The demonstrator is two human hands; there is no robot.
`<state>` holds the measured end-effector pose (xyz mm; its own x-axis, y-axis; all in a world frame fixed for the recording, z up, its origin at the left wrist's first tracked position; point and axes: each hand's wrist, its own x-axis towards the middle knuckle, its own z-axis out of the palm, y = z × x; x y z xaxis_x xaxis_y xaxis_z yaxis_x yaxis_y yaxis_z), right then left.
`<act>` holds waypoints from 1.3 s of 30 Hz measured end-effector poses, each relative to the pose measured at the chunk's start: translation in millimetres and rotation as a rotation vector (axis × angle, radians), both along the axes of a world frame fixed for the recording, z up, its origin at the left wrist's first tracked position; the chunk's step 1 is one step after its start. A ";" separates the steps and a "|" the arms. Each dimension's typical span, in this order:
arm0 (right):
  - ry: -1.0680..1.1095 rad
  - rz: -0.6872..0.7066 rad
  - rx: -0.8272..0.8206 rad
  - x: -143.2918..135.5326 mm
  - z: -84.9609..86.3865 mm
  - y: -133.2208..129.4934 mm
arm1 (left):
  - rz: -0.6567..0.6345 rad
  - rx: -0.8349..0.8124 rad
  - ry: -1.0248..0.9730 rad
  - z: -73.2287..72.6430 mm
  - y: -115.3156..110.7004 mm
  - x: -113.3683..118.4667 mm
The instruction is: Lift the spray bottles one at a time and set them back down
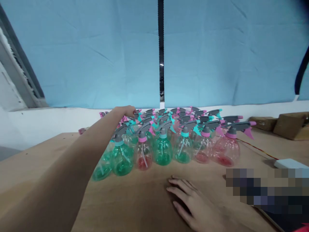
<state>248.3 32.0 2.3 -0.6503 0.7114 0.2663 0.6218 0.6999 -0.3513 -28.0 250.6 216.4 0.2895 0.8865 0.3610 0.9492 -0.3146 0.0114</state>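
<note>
My left hand [129,111] reaches far over the table to the back left of a group of spray bottles. Its fingers curl down among the trigger heads there, and whatever they grip is hidden. Closer in, my right hand [193,199] rests on the tabletop with fingers spread and nothing in it. The clear, rounded bottles stand upright in several rows. In the front row are a green bottle [163,151] with a turquoise collar and a pink bottle [227,149] with a pink collar. Their trigger heads are grey with pink or turquoise parts.
The wooden table [135,199] runs to a white wall with a blue curtain [108,58] above it. At the right are cardboard boxes [289,125], a thin cable [258,149], a white box [289,163] and a dark, partly pixelated flat object [282,216].
</note>
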 end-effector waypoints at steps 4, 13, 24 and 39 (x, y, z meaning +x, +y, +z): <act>0.000 0.014 0.021 -1.4 0.8 1.9 | 0.057 -0.136 0.085 -4.8 5.0 -8.7; 0.050 -0.008 0.052 -4.4 1.2 1.0 | 0.131 -0.096 0.156 27.8 16.0 -17.3; 0.095 -0.008 0.072 -3.3 2.4 -0.9 | 0.071 0.508 -0.037 131.4 -99.8 6.6; 0.410 -0.035 0.008 11.5 -14.9 2.3 | -0.243 -0.140 -0.431 -52.4 -213.1 91.8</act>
